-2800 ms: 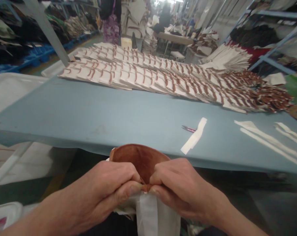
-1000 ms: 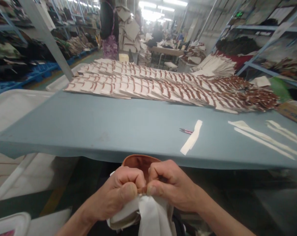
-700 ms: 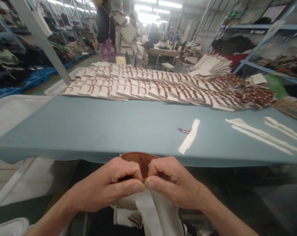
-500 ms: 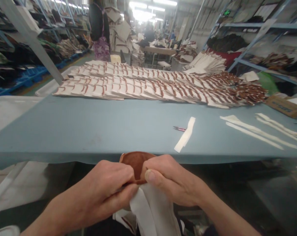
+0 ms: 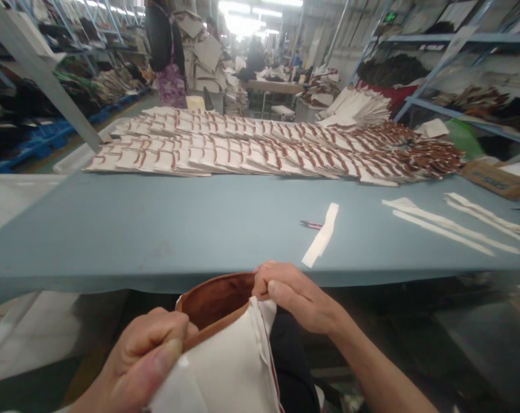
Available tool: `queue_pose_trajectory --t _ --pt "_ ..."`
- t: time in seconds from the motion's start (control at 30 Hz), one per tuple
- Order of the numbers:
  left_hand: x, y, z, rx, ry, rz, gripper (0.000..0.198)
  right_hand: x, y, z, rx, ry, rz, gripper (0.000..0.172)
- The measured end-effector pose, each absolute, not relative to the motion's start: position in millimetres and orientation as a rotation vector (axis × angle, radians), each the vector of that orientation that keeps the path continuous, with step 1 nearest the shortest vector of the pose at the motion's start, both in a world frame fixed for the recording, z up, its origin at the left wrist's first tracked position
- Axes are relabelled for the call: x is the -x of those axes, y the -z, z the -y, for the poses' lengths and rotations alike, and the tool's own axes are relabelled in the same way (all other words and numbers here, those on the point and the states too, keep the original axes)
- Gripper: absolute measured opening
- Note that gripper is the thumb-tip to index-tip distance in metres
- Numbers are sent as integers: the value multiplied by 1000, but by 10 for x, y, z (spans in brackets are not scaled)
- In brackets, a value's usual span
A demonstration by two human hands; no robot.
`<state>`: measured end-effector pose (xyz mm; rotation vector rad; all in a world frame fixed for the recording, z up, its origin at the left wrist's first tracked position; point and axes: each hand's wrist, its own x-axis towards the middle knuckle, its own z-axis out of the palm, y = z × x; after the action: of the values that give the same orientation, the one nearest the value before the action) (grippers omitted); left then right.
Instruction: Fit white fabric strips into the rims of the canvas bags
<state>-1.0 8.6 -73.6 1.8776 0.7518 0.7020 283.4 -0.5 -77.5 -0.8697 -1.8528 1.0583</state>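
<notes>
- The two hands, pinched close together half a second ago, have drawn apart: the left hand (image 5: 152, 358) sits lower left of centre, the right hand (image 5: 292, 295) just right of centre.
- The cream fabric piece (image 5: 225, 361) is at the bottom centre of the frame, in front of the worktop (image 5: 165, 223). Its brown lining (image 5: 221, 295) now shows as a wider opening, with a folded seam (image 5: 260, 330) facing the camera.
- The left hand is closed over the near rim, thumb outside and fingers curled inward; the right hand is closed tightly by the upper right of the opening.
- The change appears to mean that handling has passed from one pinched spot to a longer stretch of rim, held between two grips.
- The snips (image 5: 310, 225) and the pale strip (image 5: 322, 236) lying over their handle end have not moved on the worktop, so the work seems to be by hand alone.
- The right fingertips are hidden, so their exact hold cannot be told; the left fingertips are inside the opening.
- The fabric's lower end is cut off by the bottom edge; a paler patch beside the left thumb is hard to identify.
</notes>
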Motion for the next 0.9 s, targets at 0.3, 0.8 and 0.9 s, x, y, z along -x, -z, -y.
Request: queue_pose_trajectory --t 0.3,0.8,0.9 --pt "38 577 -489 -1777 -436 -634 60 -2892 273 40 937 -999 1905 16" --pt "-437 333 -558 -2065 -533 -431 13 -2758 128 0 1031 -1043 2059 10" --pt "-416 348 -560 -2151 -503 -438 15 -2746 192 -11 1033 -1041 2066 10"
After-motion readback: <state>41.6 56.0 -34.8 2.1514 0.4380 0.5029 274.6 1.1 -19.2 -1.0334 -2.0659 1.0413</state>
